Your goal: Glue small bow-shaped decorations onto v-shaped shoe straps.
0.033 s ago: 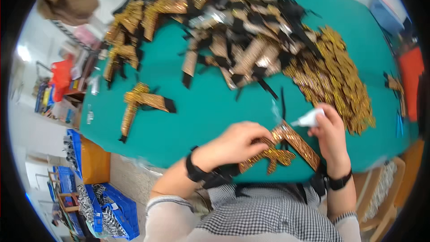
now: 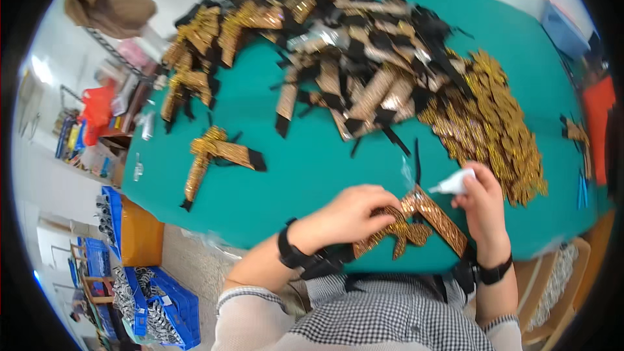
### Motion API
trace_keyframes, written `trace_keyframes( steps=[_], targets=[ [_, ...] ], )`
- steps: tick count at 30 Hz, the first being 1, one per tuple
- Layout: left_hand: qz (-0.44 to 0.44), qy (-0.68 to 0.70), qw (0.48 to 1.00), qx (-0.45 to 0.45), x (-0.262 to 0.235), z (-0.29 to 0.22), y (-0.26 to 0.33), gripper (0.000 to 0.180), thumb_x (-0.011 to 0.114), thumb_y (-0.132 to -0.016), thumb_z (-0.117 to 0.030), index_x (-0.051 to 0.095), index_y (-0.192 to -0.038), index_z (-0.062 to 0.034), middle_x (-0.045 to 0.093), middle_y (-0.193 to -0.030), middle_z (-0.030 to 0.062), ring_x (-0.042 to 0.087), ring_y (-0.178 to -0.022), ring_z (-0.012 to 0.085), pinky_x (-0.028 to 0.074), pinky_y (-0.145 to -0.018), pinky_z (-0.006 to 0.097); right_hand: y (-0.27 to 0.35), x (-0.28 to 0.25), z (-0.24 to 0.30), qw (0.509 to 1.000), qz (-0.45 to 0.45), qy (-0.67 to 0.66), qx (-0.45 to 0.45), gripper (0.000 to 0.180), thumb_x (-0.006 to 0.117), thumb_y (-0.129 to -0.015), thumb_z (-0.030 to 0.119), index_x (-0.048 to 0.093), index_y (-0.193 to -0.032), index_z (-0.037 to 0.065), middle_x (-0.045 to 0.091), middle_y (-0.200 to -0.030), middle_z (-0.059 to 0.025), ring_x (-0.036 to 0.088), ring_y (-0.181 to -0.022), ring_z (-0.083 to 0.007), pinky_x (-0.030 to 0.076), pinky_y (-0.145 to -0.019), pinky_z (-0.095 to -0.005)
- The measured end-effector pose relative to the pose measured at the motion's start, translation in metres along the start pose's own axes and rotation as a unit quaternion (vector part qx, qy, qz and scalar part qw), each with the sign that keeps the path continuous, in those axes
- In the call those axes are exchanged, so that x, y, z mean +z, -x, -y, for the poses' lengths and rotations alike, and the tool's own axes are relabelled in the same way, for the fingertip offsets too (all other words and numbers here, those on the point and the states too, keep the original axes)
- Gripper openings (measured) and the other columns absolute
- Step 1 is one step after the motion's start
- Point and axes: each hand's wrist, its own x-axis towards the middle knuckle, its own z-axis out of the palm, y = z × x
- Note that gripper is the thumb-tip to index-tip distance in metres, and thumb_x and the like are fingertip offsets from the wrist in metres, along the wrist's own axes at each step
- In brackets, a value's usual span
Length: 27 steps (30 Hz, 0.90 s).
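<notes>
My left hand (image 2: 351, 218) has its thumb and fingers closed on a gold-and-black sequined bow (image 2: 409, 231), close to the table's near edge. The bow lies by a bronze sequined band (image 2: 442, 221) folded into a V, with a thin black strip (image 2: 417, 156) rising from its peak. In my right hand (image 2: 484, 205) is a small white squeeze bottle (image 2: 460, 182). Its narrow nozzle points left, a little apart from the band's peak. The bow's underside and part of its left end are hidden by my left hand.
Gold sequined bows (image 2: 500, 130) are heaped at the right of the green table (image 2: 312, 175). Bronze bands with black ends (image 2: 374, 91) pile up behind. One finished-looking bowed band (image 2: 218, 149) lies at left. Blue crates (image 2: 185, 305) stand on the floor.
The whole scene sits slightly lower and farther right in the picture. Both hands keep their holds on the bow and the squeeze bottle.
</notes>
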Motion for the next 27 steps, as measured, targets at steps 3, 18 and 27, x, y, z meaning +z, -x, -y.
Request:
trace_keyframes(
  steps=[3,18,27],
  targets=[
    [-0.034,0.018,0.999,-0.033,0.012,-0.015,0.005,0.030,0.061,-0.074,-0.008,0.057,-0.104,-0.0113,0.055,-0.078,0.0079,0.053,-0.065,0.0204,0.044,-0.058,0.030,0.006,-0.010,-0.002,0.999,0.016,-0.031,-0.004,0.020,0.049,-0.083,0.006,0.048,-0.102,0.000,0.054,-0.079,-0.0063,0.050,-0.058,-0.0097,0.047,-0.052,-0.0251],
    [-0.004,0.002,0.990,-0.140,-0.012,-0.010,-0.003,0.022,0.061,-0.071,0.000,0.060,-0.093,-0.0035,0.052,-0.072,0.0020,0.044,-0.056,0.0061,0.038,-0.050,0.020,-0.020,-0.007,-0.005,0.996,0.057,0.007,-0.064,0.027,0.055,-0.083,0.011,0.050,-0.107,-0.002,0.057,-0.085,-0.0064,0.051,-0.065,-0.0096,0.044,-0.059,-0.0230],
    [-0.011,0.118,0.980,-0.158,0.005,-0.008,0.004,0.022,0.060,-0.072,0.002,0.059,-0.093,-0.0021,0.053,-0.075,-0.0006,0.042,-0.056,0.0026,0.035,-0.048,0.018,-0.011,-0.009,-0.010,0.983,0.079,0.129,-0.106,0.029,0.056,-0.083,0.011,0.051,-0.109,0.000,0.056,-0.083,-0.0031,0.049,-0.065,-0.0069,0.042,-0.059,-0.0205]
  ],
)
